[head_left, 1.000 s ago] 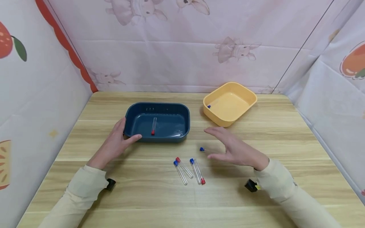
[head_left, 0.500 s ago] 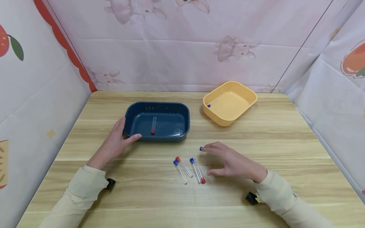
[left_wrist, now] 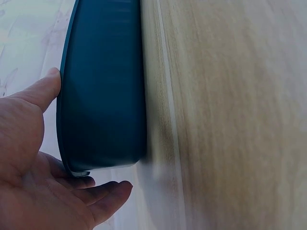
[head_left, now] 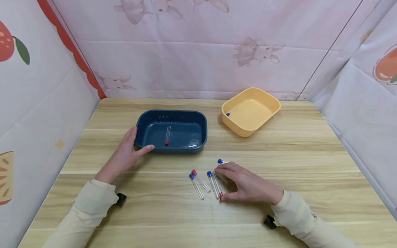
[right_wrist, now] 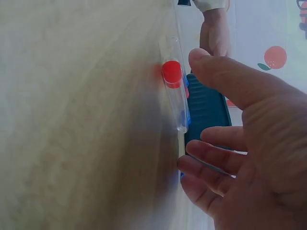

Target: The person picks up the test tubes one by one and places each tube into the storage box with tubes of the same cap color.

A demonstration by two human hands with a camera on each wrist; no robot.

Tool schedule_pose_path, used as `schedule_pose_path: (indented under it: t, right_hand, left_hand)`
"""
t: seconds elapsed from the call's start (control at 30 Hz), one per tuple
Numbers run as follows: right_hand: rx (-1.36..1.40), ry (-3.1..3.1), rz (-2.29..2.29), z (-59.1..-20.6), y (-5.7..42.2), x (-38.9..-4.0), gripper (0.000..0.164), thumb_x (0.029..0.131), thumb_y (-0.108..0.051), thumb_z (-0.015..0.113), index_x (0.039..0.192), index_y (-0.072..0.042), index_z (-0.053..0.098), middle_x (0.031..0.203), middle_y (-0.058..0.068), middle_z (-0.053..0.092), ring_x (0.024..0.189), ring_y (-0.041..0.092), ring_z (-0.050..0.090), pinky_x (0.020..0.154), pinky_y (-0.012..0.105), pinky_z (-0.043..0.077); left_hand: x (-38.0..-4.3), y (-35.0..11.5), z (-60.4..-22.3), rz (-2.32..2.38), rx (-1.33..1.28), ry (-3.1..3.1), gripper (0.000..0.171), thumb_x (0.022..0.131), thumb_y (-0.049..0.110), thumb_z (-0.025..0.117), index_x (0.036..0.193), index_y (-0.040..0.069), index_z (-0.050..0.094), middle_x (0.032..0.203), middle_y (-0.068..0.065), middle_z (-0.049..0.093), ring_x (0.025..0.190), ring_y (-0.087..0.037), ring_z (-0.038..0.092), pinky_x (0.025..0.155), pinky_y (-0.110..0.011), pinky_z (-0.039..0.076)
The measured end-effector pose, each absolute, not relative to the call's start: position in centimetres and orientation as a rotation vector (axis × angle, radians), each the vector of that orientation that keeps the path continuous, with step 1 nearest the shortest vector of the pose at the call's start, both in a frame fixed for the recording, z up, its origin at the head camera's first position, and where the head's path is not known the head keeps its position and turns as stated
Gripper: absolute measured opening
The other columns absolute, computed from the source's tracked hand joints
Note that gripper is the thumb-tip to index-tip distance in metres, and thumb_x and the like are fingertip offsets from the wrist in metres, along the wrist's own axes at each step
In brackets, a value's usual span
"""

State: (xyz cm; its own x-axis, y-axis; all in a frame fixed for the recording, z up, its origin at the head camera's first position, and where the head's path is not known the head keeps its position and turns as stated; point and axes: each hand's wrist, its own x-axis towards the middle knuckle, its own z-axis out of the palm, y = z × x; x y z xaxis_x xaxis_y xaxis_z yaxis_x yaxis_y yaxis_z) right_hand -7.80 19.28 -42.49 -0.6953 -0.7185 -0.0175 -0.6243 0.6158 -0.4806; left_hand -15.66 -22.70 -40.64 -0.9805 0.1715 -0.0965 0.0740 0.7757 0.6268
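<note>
My left hand (head_left: 122,156) holds the left front corner of a dark blue basin (head_left: 173,151), thumb at the front rim and fingers at its end. Inside lies a red-capped test tube (head_left: 167,135). My right hand (head_left: 248,182) spreads thumb and fingers beside a red-capped tube (head_left: 218,182), thumb near the red cap (right_wrist: 171,72) and fingertips by the other end. Next to that tube lies a blue-capped one (head_left: 213,185). Further left, a blue-capped tube (head_left: 196,187) lies beside a red-capped tube (head_left: 202,182). Another blue-capped tube (head_left: 222,161) shows partly behind the right hand.
A yellow basin (head_left: 240,131) stands at the back right, a blue-capped tube (head_left: 228,114) inside it. Patterned cloth (head_left: 198,69) walls the wooden table (head_left: 155,213) at the back and both sides. The left wrist view shows the blue basin's outer wall (left_wrist: 103,86).
My right hand has come down and left, from beside the far blue-capped tube to the red-capped one, its fingers lowering. My left hand and both basins stay in place.
</note>
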Motion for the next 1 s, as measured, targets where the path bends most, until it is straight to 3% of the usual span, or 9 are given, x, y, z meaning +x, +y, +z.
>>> schedule_pose_path:
  t: [0.43, 0.8, 1.0]
  right_hand:
    - [-1.113, 2.650, -0.584, -42.8, 18.5, -8.2, 0.092, 0.080, -0.058, 0.085, 0.150, -0.008, 0.052, 0.145, 0.002, 0.050, 0.130, 0.015, 0.044, 0.113, 0.038, 0.043]
    - [-1.082, 2.636, -0.520, -42.5, 17.8, -8.8, 0.095, 0.077, -0.060, 0.086, 0.151, -0.012, 0.052, 0.137, 0.001, 0.051, 0.117, 0.014, 0.046, 0.101, 0.034, 0.049]
    - [-1.083, 2.632, -0.507, -42.5, 17.6, -9.0, 0.096, 0.076, -0.060, 0.087, 0.151, -0.013, 0.052, 0.134, 0.001, 0.051, 0.116, 0.014, 0.046, 0.102, 0.035, 0.049]
  left_hand:
    - [-15.8, -22.8, -40.8, 0.972, 0.203, 2.830, 0.112, 0.097, 0.059, 0.064, 0.164, 0.003, -0.006, 0.170, -0.026, 0.002, 0.152, -0.050, 0.015, 0.115, -0.070, 0.025]
    - [-15.7, -22.9, -40.7, 0.982, 0.222, 2.829, 0.111, 0.098, 0.057, 0.064, 0.164, 0.002, -0.006, 0.170, -0.026, 0.002, 0.152, -0.050, 0.016, 0.115, -0.069, 0.025]
    - [-15.7, -22.8, -40.6, 0.973, 0.216, 2.827, 0.111, 0.098, 0.057, 0.064, 0.164, 0.003, -0.007, 0.170, -0.026, 0.002, 0.152, -0.050, 0.015, 0.115, -0.070, 0.025]
